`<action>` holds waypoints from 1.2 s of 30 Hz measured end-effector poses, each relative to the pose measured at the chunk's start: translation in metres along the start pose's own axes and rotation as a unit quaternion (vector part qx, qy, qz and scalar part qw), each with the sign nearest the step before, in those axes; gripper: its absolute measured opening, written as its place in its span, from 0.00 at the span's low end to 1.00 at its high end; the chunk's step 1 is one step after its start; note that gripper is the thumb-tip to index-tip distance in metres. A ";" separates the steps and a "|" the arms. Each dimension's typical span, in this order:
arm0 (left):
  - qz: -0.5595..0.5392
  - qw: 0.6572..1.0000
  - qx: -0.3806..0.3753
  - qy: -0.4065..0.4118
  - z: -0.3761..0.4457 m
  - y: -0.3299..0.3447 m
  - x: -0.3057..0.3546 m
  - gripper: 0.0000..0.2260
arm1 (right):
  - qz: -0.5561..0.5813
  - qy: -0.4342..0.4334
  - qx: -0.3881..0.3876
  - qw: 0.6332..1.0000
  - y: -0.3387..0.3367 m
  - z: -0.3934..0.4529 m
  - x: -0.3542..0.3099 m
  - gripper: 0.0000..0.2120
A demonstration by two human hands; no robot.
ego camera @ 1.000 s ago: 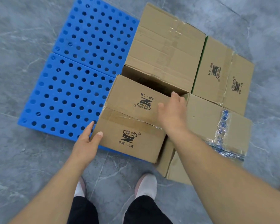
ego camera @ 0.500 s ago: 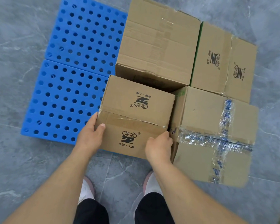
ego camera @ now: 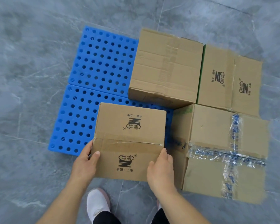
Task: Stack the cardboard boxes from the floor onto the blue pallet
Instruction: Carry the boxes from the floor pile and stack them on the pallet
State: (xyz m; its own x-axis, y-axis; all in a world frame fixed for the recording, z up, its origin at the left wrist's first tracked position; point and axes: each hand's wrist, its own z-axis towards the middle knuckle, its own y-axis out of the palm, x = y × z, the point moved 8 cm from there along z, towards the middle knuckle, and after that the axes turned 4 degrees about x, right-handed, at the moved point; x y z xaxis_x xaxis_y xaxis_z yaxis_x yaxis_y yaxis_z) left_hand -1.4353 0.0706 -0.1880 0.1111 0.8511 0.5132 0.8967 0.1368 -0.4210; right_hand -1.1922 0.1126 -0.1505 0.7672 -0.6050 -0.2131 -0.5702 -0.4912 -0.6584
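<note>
The blue perforated pallet (ego camera: 90,81) lies on the grey floor. A small cardboard box (ego camera: 129,126) with a black logo is over the pallet's near right part, its near end hanging past the pallet edge toward me. My left hand (ego camera: 86,165) grips its near left corner, thumb on top. My right hand (ego camera: 160,172) grips its near right corner. A larger plain box (ego camera: 166,68) sits on the far right part of the pallet. A narrow strip of blue shows between the small box and the boxes around it.
A box with blue-printed tape (ego camera: 223,151) stands right of the small box. Behind it is another logo box (ego camera: 229,81). My white shoe (ego camera: 97,202) is on the floor just below the small box. Grey tiled floor surrounds everything.
My right hand left the far right corner of the small box and took its near right corner. The box has come toward me and away from the neighbouring boxes.
</note>
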 end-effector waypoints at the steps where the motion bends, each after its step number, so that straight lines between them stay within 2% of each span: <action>1: 0.000 1.000 0.004 -0.007 -0.005 -0.010 0.000 0.20 | -0.001 -0.008 -0.008 1.000 0.000 -0.008 -0.007 0.28; 10: -0.015 0.999 0.047 -0.013 -0.016 -0.111 0.027 0.21 | -0.006 -0.053 -0.027 0.998 0.000 -0.065 -0.094 0.29; 19: 0.002 0.996 0.080 0.028 0.001 -0.184 0.115 0.22 | 0.057 -0.093 -0.044 0.993 -0.024 -0.068 -0.185 0.27; 23: 0.027 0.997 0.051 0.048 0.025 -0.189 0.158 0.23 | 0.094 -0.090 -0.036 0.991 -0.036 -0.054 -0.214 0.28; 29: 0.029 0.997 -0.018 0.070 0.115 -0.167 0.208 0.23 | 0.120 -0.046 0.034 0.991 -0.034 0.010 -0.256 0.29; 36: 0.054 0.990 -0.078 0.106 0.199 -0.126 0.234 0.23 | 0.123 -0.013 0.085 0.989 -0.025 0.086 -0.283 0.30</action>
State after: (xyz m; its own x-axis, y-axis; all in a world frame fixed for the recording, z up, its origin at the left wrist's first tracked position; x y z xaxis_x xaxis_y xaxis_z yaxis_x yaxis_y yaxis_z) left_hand -1.6070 0.3534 -0.1636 0.2832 0.7290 0.6232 0.9281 -0.0445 -0.3697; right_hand -1.3703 0.3496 -0.1359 0.6193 -0.6763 -0.3988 -0.6853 -0.2176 -0.6950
